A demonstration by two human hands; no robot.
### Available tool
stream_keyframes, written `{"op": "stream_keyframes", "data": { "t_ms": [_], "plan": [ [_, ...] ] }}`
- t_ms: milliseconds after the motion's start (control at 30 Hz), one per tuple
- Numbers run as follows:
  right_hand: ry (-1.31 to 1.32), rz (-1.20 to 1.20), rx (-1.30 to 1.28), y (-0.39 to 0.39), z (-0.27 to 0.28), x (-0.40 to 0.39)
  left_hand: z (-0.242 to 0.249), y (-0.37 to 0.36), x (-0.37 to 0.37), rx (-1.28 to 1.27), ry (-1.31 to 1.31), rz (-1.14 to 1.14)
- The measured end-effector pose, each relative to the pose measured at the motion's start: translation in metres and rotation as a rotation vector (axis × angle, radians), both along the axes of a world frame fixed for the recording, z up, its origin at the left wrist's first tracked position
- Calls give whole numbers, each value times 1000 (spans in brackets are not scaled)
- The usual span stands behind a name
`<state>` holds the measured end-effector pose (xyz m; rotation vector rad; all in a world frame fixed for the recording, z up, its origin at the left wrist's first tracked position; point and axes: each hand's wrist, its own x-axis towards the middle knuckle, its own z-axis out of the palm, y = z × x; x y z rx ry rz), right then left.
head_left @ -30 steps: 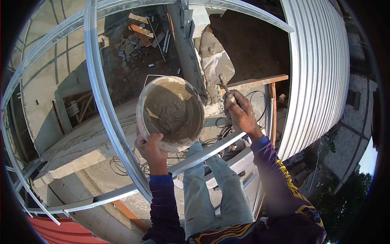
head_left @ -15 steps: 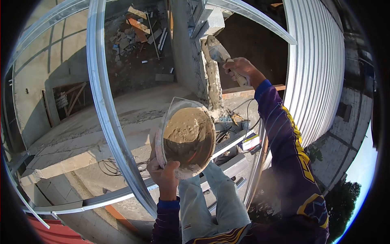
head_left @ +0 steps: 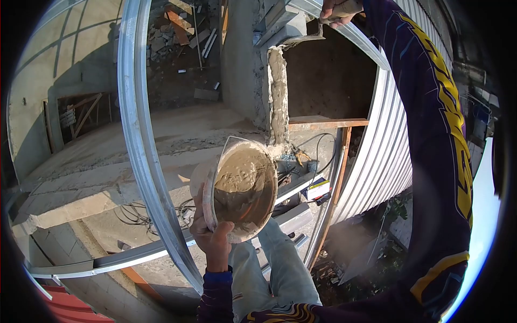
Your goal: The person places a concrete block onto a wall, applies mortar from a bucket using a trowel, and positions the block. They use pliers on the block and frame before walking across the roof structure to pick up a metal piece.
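Note:
My left hand (head_left: 215, 237) grips a round bucket (head_left: 273, 199) at its rim and side, with the thumb over the edge. Wet grey mortar (head_left: 242, 172) lies inside the tilted bucket, and its wire handle stands up at the far rim. High at the upper right, my right hand (head_left: 342, 12) is closed around the handle of a trowel (head_left: 304, 40). The trowel's blade is seen nearly edge-on, by the top of a narrow wall (head_left: 278, 97) whose upper face carries a strip of mortar. A pale block end (head_left: 295, 27) sits just beyond the blade.
A metal stud (head_left: 141, 107) runs down on the left, and another metal channel (head_left: 371, 48) crosses at the upper right. Corrugated sheeting (head_left: 371, 161) stands to the right. Below lie cables, pliers (head_left: 301, 156) and a small box (head_left: 316, 188). Rubble (head_left: 161, 35) lies at the upper left.
My right hand has moved up with the trowel, whose blade has turned from face-on to edge-on at the wall's top. The bucket stays in my left hand, slightly lower left in view.

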<state>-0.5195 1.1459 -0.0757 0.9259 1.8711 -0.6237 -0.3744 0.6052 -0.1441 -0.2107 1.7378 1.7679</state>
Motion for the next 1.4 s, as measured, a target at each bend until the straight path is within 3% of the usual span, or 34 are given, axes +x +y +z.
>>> {"op": "stream_keyframes", "data": {
  "t_ms": [100,300,367,400,433,467,533,567,600,633,667,733,833,967,1067,1100,1200,1233,1300,1367,1400],
  "plan": [
    [-47,0,32,16,25,-13,3,-5,3,-95,-93,-1],
    [-2,-46,40,33,71,16,2,-8,6,-36,-55,34],
    [106,41,335,-45,95,43,4,-11,8,-88,-85,23],
    [345,155,58,-9,74,81,5,-12,9,-138,-111,8],
    [383,242,253,-12,51,114,6,-13,9,-134,-105,9],
    [570,364,275,-16,28,148,7,-13,10,-134,-71,-8],
    [586,178,340,-66,0,187,9,-16,10,-138,-22,-32],
    [541,-198,186,-95,-13,192,11,-16,11,-132,-66,-16],
    [649,-221,153,-102,-60,218,12,-16,11,-125,-107,-5],
    [568,-320,160,-125,-78,213,13,-17,11,-129,-99,-18],
    [706,-200,288,-134,-129,231,12,-15,11,-113,-64,-42],
    [692,-257,389,-162,-190,228,14,-13,10,-98,-20,-89],
    [496,-334,401,-180,-219,196,17,-11,13,-153,-64,-112],
    [595,-286,570,-174,-247,203,14,-17,15,-131,-65,-116],
    [868,-192,665,-160,-240,209,15,-14,16,-107,-10,-149],
    [862,-206,666,-161,-232,214,17,-13,17,-121,6,-160],
    [1166,-348,598,-167,-196,228,15,-12,18,-127,-22,-205],
    [1170,-359,603,-172,-179,235,13,-11,19,-128,-14,-215],
    [1026,-715,283,-189,-146,260,12,-10,21,-92,-144,-163],
    [1079,-919,106,-219,-130,298,19,5,20,-84,-157,-164],
    [876,-875,145,-233,-115,323,24,11,20,-78,-179,-148]
  ]
}}
